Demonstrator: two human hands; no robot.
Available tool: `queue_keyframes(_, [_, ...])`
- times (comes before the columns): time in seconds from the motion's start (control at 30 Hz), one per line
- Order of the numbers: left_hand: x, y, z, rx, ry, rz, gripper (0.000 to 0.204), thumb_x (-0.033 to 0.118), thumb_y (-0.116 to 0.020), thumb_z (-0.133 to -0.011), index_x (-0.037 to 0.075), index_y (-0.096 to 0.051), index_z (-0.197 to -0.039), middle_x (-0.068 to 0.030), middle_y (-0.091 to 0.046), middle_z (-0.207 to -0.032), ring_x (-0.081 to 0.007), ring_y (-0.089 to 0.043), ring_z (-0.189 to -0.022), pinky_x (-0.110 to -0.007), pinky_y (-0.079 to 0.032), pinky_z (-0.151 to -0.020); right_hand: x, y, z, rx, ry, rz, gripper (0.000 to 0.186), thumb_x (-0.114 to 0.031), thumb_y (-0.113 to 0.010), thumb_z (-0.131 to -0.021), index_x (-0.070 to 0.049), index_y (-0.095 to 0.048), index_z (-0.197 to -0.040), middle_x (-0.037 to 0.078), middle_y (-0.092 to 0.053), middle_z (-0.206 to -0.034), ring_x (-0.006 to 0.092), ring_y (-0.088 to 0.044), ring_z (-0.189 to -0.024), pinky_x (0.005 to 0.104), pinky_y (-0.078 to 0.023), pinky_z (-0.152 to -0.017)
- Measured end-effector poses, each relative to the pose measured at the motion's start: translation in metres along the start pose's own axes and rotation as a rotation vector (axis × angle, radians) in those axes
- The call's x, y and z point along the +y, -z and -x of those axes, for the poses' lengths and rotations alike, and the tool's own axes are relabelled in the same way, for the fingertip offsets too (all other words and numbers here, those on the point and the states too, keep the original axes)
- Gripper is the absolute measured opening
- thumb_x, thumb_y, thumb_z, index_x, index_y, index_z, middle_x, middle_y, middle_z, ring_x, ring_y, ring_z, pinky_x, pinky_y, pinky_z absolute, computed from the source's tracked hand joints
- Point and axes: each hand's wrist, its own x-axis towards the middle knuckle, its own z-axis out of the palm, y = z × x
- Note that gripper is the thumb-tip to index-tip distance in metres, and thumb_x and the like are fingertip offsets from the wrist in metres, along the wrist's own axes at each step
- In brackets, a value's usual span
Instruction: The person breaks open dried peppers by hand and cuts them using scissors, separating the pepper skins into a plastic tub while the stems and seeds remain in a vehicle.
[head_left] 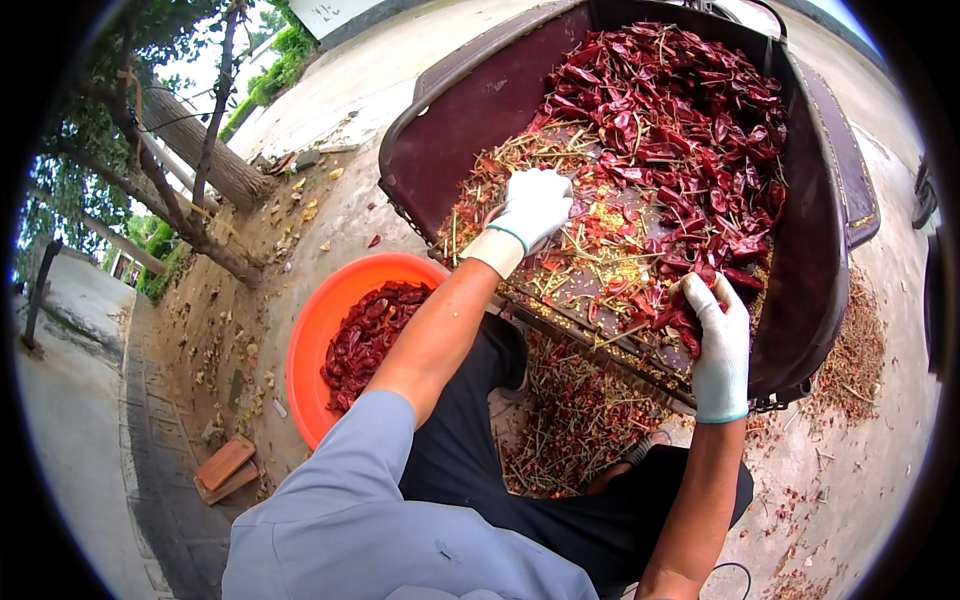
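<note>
Both my hands wear white knit gloves and work over a dark maroon cart bed (440, 150). My left hand (533, 212) is closed like a fist above a scatter of stems, seeds and pepper scraps (600, 235). A bit of red shows by its fingers, but what they grip is hidden. At the bed's near right, my right hand (720, 345) has its fingers bent and pinched on a dried red chili pepper (688, 333). Beyond it rises a large heap of dried chili peppers (690, 120), filling the bed's far and right side.
Left of my legs, an orange basin (303, 345) holds dried chili peppers (370, 335). Discarded stems and scraps (560, 430) cover the ground below the cart's near edge. Farther left are tree trunks (200, 140) and loose bricks (226, 462). The bed has raised walls.
</note>
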Motion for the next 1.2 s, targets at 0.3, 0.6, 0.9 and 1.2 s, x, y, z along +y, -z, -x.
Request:
queue_keyframes(0.3, [0.009, 0.002, 0.006, 0.036, -0.045, -0.163, 0.026, 0.039, -0.065, -0.089, 0.018, -0.079, -0.097, -0.007, -0.072, -0.093, -0.0265, -0.07, -0.092, -0.042, -0.053, -0.081, -0.001, -0.005, 0.002, -0.017, 0.017, 0.041, 0.021, -0.016, -0.066, -0.096, 0.0, -0.067, -0.109, 0.0, -0.069, -0.092, 0.0049, -0.061, -0.078, 0.0215, -0.05, -0.07])
queue_keyframes(0.6, [0.006, 0.017, 0.006, 0.075, 0.016, 0.173, 0.025, 0.037, -0.067, -0.086, 0.018, -0.079, -0.097, -0.008, -0.074, -0.096, -0.0267, -0.069, -0.094, -0.041, -0.054, -0.083, 0.0, -0.006, 0.001, -0.013, 0.001, 0.064, 0.023, -0.015, -0.066, -0.096, 0.002, -0.067, -0.111, 0.001, -0.068, -0.095, 0.0053, -0.061, -0.081, 0.0222, -0.05, -0.073])
queue_keyframes(0.9, [0.01, -0.007, 0.002, 0.068, -0.017, -0.143, 0.023, 0.034, -0.068, -0.087, 0.017, -0.078, -0.099, -0.0078, -0.071, -0.1, -0.0269, -0.068, -0.097, -0.043, -0.051, -0.085, 0.0, -0.007, 0.001, -0.017, -0.028, 0.074, 0.023, -0.015, -0.065, -0.097, 0.002, -0.067, -0.111, 0.001, -0.068, -0.096, 0.0056, -0.06, -0.081, 0.0227, -0.05, -0.074])
queue_keyframes(1.2, [-0.008, 0.022, 0.014, 0.036, 0.089, 0.698, 0.029, 0.028, -0.065, -0.089, 0.003, -0.074, -0.102, -0.0102, -0.072, -0.09, -0.0213, -0.067, -0.084, -0.037, -0.052, -0.078, 0.003, -0.016, 0.0, -0.037, -0.009, 0.025, 0.024, -0.015, -0.066, -0.096, 0.003, -0.066, -0.112, 0.002, -0.068, -0.095, 0.0054, -0.061, -0.079, 0.0223, -0.051, -0.071])
